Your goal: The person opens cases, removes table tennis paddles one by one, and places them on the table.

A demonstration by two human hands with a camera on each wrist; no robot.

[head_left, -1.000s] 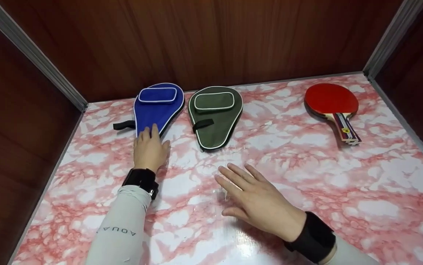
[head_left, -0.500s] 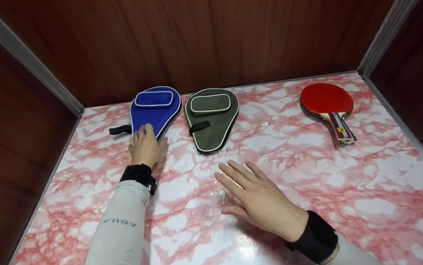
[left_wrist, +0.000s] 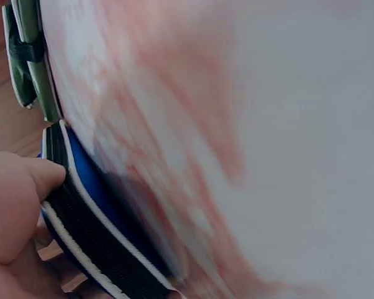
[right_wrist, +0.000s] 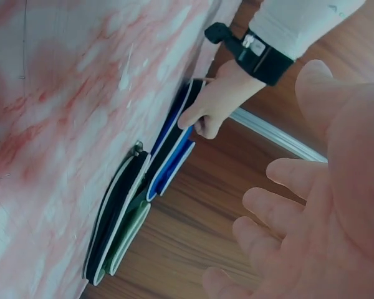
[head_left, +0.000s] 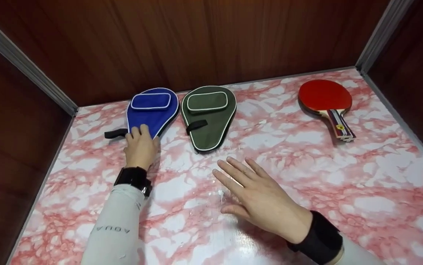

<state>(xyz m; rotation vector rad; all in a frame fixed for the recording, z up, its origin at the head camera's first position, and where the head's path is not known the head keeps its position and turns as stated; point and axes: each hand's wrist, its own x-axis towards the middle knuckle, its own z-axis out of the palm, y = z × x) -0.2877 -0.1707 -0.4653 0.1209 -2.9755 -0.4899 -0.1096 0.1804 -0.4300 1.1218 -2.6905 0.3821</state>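
My left hand (head_left: 141, 150) grips the narrow lower end of a blue table tennis bat case (head_left: 148, 118) with white piping and a front pocket. In the left wrist view, the thumb lies against the black zip side of the blue case (left_wrist: 103, 233), and the fingers are curled at its front face. Part of the case's narrow end is hidden by the hand. With fingers spread and straight, my right hand (head_left: 264, 201) hovers palm down over the table's front middle, holding nothing. A green bat case (head_left: 211, 119) with a black strap lies just right of the blue one.
A red table tennis bat (head_left: 325, 95) lies at the back right, handle toward me. Dark wooden panels (head_left: 211, 40) close off the back and sides of the marbled pink-and-white table (head_left: 362, 176). The blue case's black strap (head_left: 115, 133) sticks out to the left.
My left fingers, straighter on the blue case before, have bent and closed round its lower end. My right hand keeps its pose. The head view has shifted slightly.
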